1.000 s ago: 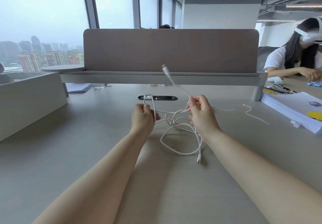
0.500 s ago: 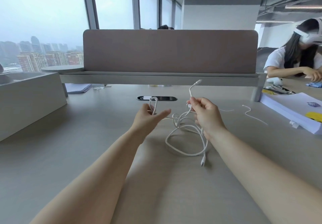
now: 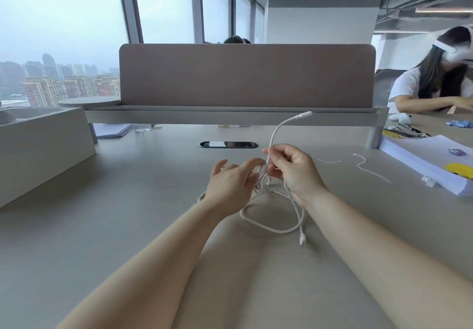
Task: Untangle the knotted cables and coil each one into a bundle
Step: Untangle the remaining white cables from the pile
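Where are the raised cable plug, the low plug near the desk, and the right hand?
raised plug (image 3: 303, 115): head view, connector body at upturned end
low plug (image 3: 302, 239): head view, connector at the cable's lowest end
right hand (image 3: 294, 172): head view, back of the hand

R hand (image 3: 294, 172) pinches white cables (image 3: 271, 226); L hand (image 3: 230, 185) loose beside, over desk (image 3: 128, 213).

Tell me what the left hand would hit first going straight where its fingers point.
Probably the knotted white cable hanging below the pinch of the right hand. The straight fingertips of the left hand are almost at those strands. The right hand comes next. Depth is uncertain.
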The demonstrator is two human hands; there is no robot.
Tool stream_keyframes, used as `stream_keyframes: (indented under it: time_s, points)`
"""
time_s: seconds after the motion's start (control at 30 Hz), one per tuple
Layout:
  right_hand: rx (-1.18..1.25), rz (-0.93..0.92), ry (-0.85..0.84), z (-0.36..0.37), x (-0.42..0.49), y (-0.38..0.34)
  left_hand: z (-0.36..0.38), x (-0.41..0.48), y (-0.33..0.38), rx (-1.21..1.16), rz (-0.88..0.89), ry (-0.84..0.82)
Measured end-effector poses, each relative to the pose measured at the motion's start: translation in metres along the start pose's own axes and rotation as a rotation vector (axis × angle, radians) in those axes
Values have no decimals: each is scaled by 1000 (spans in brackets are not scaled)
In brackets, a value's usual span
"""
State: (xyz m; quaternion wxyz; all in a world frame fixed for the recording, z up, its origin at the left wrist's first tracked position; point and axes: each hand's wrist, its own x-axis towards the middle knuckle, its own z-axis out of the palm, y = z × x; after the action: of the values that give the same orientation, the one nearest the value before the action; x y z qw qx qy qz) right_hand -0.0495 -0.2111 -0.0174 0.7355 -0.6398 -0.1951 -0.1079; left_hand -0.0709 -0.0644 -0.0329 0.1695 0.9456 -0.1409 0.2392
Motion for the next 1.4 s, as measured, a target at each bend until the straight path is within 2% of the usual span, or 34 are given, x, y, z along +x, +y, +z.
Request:
stream_keyframes:
  time_s: [0.13,0.23,0.33,0.43,0.57,0.7,0.8,0.93,1.07,1.13,1.2,1.3,1.4]
  points:
    - [19,34,-26,-6,4,5,-3,2,-8,-66,6,47]
    - [-30,48,-21,-10,5,6,-3,1,-14,-227,-35,65]
    - [-253,29,-50,-19,5,9,-3,1,-24,-441,-81,44]
    - [-484,-1,-124,-28,6,11,-5,0,-28,-506,-100,72]
    - [-628,-16,-31,-38,11,14,-8,2,-33,-504,-166,109]
    - [-574,51,16,-47,11,12,-10,0,-36,-597,-271,153]
    - [-481,109,-29,-44,6,8,-13,1,-29,-771,-319,182]
    - [-464,139,-60,-38,6,10,-19,0,-21,-1048,-258,170]
    - [-521,150,93,-40,8,14,-30,0,-22,-1448,-301,109]
    - [-538,179,192,-46,9,15,-35,1,-26,-1628,-360,152]
    - [-507,208,251,-51,11,16,-36,3,-34,-1602,-434,226]
    - [-475,199,286,-50,11,15,-29,3,-38,-1448,-536,248]
    - [-476,163,349,-47,12,14,-28,4,-34,-1484,-611,293]
